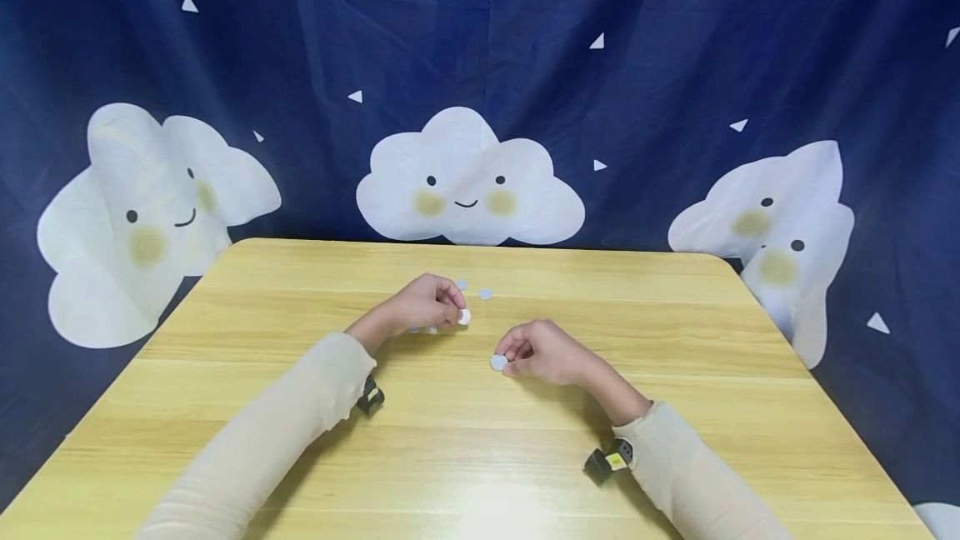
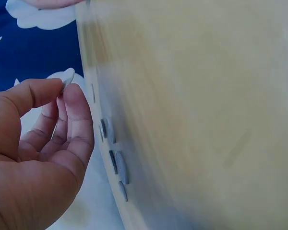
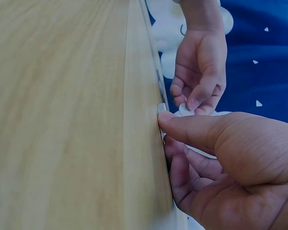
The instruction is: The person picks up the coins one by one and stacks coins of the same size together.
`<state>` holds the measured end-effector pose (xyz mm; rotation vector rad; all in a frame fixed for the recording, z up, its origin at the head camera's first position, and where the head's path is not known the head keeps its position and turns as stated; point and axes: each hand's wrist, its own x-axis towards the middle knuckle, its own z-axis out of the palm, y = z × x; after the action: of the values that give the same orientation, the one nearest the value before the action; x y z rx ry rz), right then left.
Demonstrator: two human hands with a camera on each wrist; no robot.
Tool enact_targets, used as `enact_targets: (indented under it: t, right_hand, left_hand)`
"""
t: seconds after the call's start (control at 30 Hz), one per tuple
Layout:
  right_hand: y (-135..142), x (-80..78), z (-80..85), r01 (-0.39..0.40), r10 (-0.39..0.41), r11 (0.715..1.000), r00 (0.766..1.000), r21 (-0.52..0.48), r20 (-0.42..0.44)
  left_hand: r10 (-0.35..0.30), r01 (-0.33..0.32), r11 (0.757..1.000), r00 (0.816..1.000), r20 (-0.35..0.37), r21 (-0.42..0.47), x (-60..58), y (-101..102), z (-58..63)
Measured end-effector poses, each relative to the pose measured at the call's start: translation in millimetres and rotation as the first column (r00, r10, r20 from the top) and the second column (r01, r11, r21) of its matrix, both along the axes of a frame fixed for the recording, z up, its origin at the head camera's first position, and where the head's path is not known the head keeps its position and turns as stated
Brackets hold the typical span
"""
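My left hand pinches a small white round disc between thumb and forefinger. In the left wrist view this disc is tilted, seen nearly edge-on above the table. To the right and nearer the body, my right hand holds another white disc at its fingertips, close over the tabletop. The right wrist view has the thumb against that disc, with the other fingers curled underneath. Several loose discs lie beside and below the left hand, partly hidden by it in the head view.
Beyond the hands, two discs lie flat toward the far side of the wooden table. A dark blue curtain with white clouds hangs behind the far edge. Both wrists carry a small black camera.
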<state>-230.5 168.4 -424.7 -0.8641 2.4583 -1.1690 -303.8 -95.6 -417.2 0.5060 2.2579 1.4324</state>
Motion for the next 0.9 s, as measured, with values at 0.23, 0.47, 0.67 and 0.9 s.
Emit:
enact_targets:
  t: [0.23, 0.47, 0.67, 0.9]
  right_hand:
    - [-0.4, 0.5, 0.7, -0.003, 0.003, 1.0, 1.0, 0.0, -0.008]
    - [0.0, 0.5, 1.3, 0.001, -0.001, 1.0, 1.0, 0.01, -0.01]
    - [-0.9, 0.3, 1.5, 0.001, 0.0, 1.0, 1.0, 0.017, -0.013]
    - [-0.8, -0.4, 1.5, 0.004, -0.004, 1.0, 1.0, 0.015, -0.014]
  left_hand:
    - [-0.023, 0.022, 0.999, 0.999, 0.038, 0.036, 12.4, 3.9, -1.4]
    - [-0.05, 0.046, 0.997, 0.996, 0.07, 0.059, 27.1, 10.7, -1.1]
    - [-0.069, 0.066, 0.997, 0.994, 0.085, 0.041, 36.1, 15.0, -3.2]
    - [-0.087, 0.083, 0.996, 0.989, 0.116, 0.038, 46.9, 21.8, -5.8]
